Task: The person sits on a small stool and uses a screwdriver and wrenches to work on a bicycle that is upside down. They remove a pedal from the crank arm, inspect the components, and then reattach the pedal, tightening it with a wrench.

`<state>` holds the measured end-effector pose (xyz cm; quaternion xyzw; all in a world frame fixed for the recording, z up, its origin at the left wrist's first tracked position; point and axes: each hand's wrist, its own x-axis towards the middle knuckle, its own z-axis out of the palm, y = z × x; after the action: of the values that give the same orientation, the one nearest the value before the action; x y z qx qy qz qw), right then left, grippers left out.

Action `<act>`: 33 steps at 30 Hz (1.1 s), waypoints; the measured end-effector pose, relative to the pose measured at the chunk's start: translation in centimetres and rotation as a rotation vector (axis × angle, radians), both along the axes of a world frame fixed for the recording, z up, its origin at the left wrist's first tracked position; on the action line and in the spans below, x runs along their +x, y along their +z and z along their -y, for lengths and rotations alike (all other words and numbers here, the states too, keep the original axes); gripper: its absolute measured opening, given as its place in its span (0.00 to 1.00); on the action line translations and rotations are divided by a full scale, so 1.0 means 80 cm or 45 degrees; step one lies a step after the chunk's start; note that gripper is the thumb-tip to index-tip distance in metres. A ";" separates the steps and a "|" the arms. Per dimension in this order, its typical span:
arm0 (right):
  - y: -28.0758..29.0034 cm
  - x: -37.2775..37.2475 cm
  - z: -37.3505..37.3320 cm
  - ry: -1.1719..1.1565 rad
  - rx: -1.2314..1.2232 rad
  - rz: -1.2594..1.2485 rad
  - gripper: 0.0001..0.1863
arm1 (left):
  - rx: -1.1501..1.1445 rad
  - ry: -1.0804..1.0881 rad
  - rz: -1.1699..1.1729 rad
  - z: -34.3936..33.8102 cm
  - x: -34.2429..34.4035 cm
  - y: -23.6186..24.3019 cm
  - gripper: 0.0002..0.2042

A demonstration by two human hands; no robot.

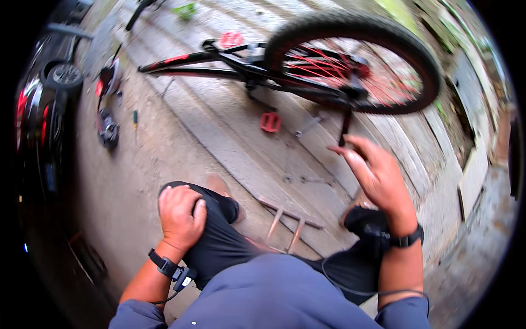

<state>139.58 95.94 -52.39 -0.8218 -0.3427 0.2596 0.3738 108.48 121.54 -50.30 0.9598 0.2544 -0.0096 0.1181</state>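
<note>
A black bicycle frame (208,67) with red details lies on wooden boards, its spoked wheel (350,27) toward the top right and a red pedal (270,123) below the frame. My right hand (367,170) is closed at the lower end of a short dark rod (346,123) beneath the wheel hub, thumb and finger pinching it. My left hand (181,211) rests on my left knee, fingers draped and holding nothing. A wrench (309,123) and smaller metal tools (309,180) lie on the boards.
A dark car (46,120) stands at far left. Bicycle parts (108,126) and a screwdriver (135,119) lie on the concrete. A metal stand (282,216) lies between my feet. Loose boards and rubble (468,126) border the right side.
</note>
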 end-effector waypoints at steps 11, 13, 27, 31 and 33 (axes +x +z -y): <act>0.003 -0.029 -0.154 0.520 -0.312 -0.023 0.19 | -0.369 0.247 -0.071 -0.037 -0.050 0.050 0.04; 0.049 -0.056 -0.189 0.619 -0.285 -0.180 0.18 | -0.423 0.322 -0.042 -0.034 -0.075 0.062 0.03; 0.436 -0.271 -0.491 1.565 -0.404 0.133 0.18 | -1.162 1.370 0.320 -0.047 -0.290 0.180 0.11; 0.500 -0.397 -0.607 1.774 -0.255 0.153 0.18 | -1.179 1.853 0.484 -0.082 -0.405 0.205 0.11; 0.526 -0.457 -0.655 1.897 -0.210 0.118 0.17 | -0.994 2.017 0.465 -0.077 -0.461 0.217 0.12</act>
<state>103.03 148.31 -10.32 -0.4077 -0.8032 0.4339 0.0216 71.59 127.69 -32.94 0.3814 0.7971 0.1416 0.4461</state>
